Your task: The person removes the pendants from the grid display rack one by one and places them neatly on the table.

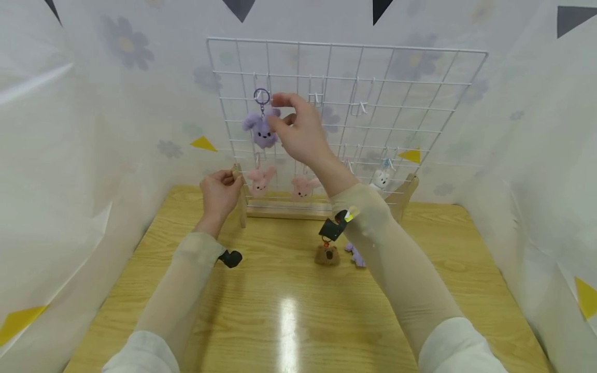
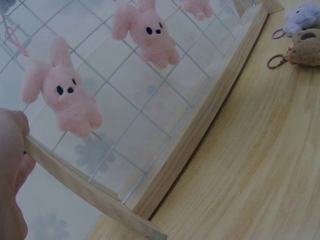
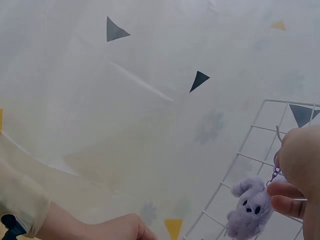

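Reaching with the right hand to the purple bunny keychain, near the upper left corner of the white wire rack. Holding thumb and index finger apart in a fairly wide curve, touching one plush ear with the thumb (being unable to tell of any pinch on the ring or chain). Seeing the bunny facing outward, hanging upright below its ring, in front of the wires.

Pinching the top of the rack's left wooden support with the left hand, keeping that grip narrow, just outside the rack's left edge.

Viewing a pink bunny hanging near the rack's lower left corner, another pink bunny to its right, and a third pink bunny further along in the left wrist view (cut by the top of that picture). Noticing also a white plush hanging toward the lower right corner.

Seeing the rack standing along the far edge of the table. Finding a brown plush keychain lying before it, closer to the far edge than to the near one, with a second purple plush just beside it, partly hiding behind the right forearm.
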{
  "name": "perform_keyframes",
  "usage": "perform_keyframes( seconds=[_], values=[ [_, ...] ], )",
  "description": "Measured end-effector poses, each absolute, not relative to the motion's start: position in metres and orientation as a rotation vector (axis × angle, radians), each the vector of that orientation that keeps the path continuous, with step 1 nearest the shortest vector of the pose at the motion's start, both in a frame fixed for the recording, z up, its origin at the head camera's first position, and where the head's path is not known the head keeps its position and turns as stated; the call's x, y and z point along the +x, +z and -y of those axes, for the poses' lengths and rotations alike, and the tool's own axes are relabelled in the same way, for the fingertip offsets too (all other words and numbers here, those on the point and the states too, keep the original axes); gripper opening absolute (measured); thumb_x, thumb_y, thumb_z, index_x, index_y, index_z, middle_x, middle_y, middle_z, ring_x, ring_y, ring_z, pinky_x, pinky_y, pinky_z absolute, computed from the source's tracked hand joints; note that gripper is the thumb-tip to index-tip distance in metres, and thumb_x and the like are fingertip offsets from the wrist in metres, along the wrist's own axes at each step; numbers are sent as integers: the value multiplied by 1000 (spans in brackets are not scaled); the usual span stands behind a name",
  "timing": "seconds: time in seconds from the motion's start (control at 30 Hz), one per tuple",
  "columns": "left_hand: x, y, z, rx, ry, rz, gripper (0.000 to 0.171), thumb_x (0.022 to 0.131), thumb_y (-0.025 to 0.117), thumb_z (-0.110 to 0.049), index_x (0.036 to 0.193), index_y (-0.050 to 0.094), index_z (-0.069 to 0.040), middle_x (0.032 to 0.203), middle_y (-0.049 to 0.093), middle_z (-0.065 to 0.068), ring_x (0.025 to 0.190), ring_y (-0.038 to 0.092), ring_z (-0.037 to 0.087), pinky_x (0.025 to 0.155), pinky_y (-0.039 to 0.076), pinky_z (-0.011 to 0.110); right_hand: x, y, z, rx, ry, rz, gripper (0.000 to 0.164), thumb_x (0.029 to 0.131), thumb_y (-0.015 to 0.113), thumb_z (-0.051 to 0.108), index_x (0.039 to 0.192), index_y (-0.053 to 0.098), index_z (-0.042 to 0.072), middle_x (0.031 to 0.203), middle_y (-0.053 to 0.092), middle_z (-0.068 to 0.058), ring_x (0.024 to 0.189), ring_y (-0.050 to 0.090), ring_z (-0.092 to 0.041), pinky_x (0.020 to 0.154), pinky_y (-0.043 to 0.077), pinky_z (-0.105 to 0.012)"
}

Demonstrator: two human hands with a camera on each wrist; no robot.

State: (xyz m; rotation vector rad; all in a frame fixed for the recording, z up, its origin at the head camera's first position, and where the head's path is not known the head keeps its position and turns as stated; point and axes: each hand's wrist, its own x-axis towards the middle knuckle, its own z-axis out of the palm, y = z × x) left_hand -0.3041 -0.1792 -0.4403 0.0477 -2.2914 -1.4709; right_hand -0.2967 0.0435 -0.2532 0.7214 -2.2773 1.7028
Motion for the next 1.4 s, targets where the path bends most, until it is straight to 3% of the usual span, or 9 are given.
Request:
perform_keyframes(
  seconds=[0.1, 0.27, 0.37, 0.6, 0.8, 1.13, 1.4],
  values=[
    [-303, -440, 179, 44, -1476, 2294, 25, 101, 73, -14, 115, 77, 6, 106, 77, 22, 97, 77, 29, 80, 65, 33, -297, -252, -42, 716, 1746, 2252, 38, 105, 63, 5, 142, 59, -1, 139, 62, -15, 89, 70, -35, 58, 53, -31],
    [-302, -440, 179, 47, -1483, 2293, 26, 102, 72, -15, 117, 76, 6, 107, 77, 22, 98, 76, 28, 81, 65, 34, -299, -249, -39, 654, 1819, 2258, 36, 105, 63, 5, 141, 61, 2, 135, 64, -11, 89, 69, -33, 58, 53, -31],
    [-302, -441, 179, 48, -1472, 2292, 26, 102, 73, -15, 117, 76, 6, 107, 77, 22, 98, 77, 28, 81, 65, 34, -302, -249, -37, 622, 1855, 2251, 34, 105, 63, 5, 139, 62, 3, 129, 65, -7, 88, 70, -28, 61, 55, -37],
    [-303, -441, 179, 54, -1457, 2296, 26, 102, 73, -16, 116, 77, 5, 106, 77, 21, 98, 77, 27, 81, 65, 35, -305, -250, -34, 599, 1895, 2246, 33, 105, 65, 5, 138, 64, 2, 122, 67, -4, 84, 71, -25, 55, 51, -29],
    [-304, -441, 180, 43, -1439, 2291, 24, 101, 72, -16, 114, 78, 5, 104, 77, 20, 96, 77, 27, 81, 65, 35, -304, -247, -33, 615, 1848, 2255, 26, 105, 65, 6, 131, 68, 4, 124, 65, -3, 86, 70, -29, 54, 50, -30],
    [-304, -442, 180, 46, -1455, 2295, 26, 101, 73, -16, 116, 77, 6, 106, 77, 21, 98, 77, 28, 82, 65, 35, -308, -244, -28, 643, 1886, 2220, 23, 105, 66, 6, 128, 68, 2, 117, 69, -6, 80, 72, -25, 52, 50, -29],
    [-304, -442, 179, 42, -1451, 2288, 25, 101, 73, -16, 114, 77, 5, 105, 77, 21, 97, 77, 28, 82, 65, 36, -315, -245, -22, 612, 1835, 2177, 17, 104, 66, 3, 119, 70, -5, 107, 69, -11, 72, 68, -27, 68, 60, -34]
  ],
)
